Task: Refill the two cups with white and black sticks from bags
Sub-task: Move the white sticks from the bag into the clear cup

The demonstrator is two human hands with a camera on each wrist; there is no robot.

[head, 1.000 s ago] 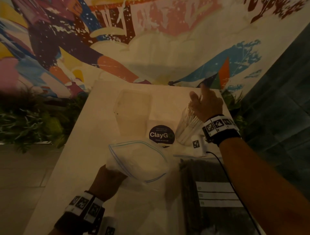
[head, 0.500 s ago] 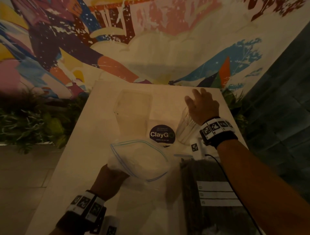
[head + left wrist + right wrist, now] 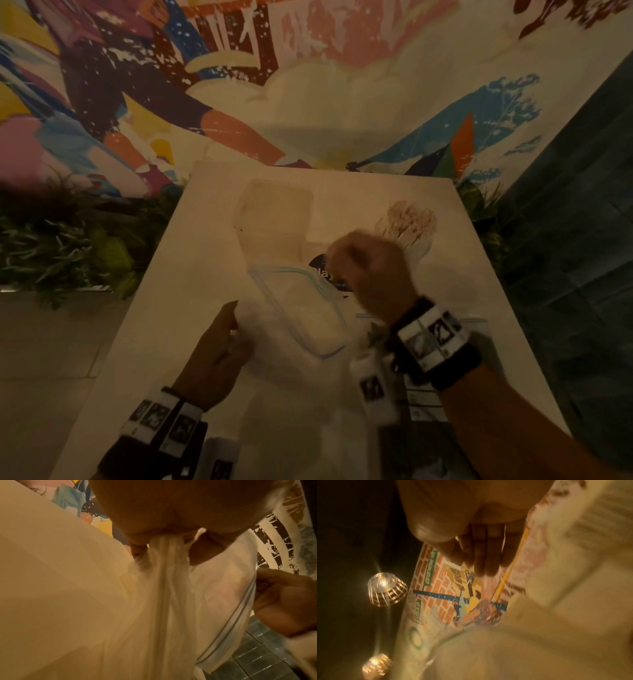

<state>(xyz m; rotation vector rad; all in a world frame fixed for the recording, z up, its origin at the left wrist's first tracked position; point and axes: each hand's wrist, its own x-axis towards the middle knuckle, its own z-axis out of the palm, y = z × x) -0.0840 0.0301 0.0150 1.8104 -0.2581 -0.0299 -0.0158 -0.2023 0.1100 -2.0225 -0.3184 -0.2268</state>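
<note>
My left hand [image 3: 219, 346] grips the bunched lower part of a clear zip bag [image 3: 308, 315] of white sticks, its blue-edged mouth gaping toward the far side. In the left wrist view thumb and fingers [image 3: 137, 547] pinch the gathered plastic [image 3: 214, 595]. My right hand [image 3: 370, 274], blurred, hovers just right of the bag's mouth; its fingers [image 3: 481, 555] hang fairly straight and hold nothing. A clear cup [image 3: 407, 226] full of white sticks stands behind it. A second clear cup [image 3: 274, 212] stands at the back centre. The bag of black sticks [image 3: 411, 452] lies under my right forearm.
All of this sits on a pale table [image 3: 191, 274], whose far edge meets a painted mural wall. A dark round sticker [image 3: 320, 269] on the table is half hidden by my right hand. Green plants [image 3: 68, 246] line the left side, dark tiles [image 3: 565, 240] the right.
My right hand has left the cup of white sticks and swung back left to the mouth of the bag. My left hand has kept its hold and lifted the bag slightly.
</note>
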